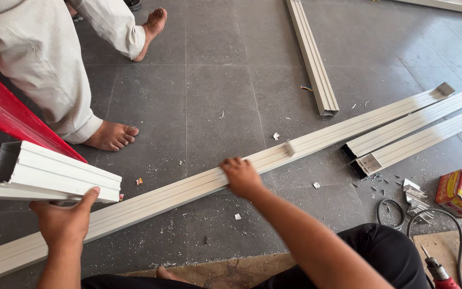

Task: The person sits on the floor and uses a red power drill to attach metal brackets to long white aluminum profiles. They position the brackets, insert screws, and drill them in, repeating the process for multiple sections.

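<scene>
The right hand (241,176) presses curled fingers onto the long white frame rail (316,140) lying diagonally across the floor (215,96), while the left hand (62,222) grips a short frame piece (54,174) just above it

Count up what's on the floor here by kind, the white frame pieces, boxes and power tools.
White frame profiles: 6, counting the short one in the left hand and the long one under the right hand
Red and yellow cardboard box: 1
Red power drill: 1
Total: 8
</scene>
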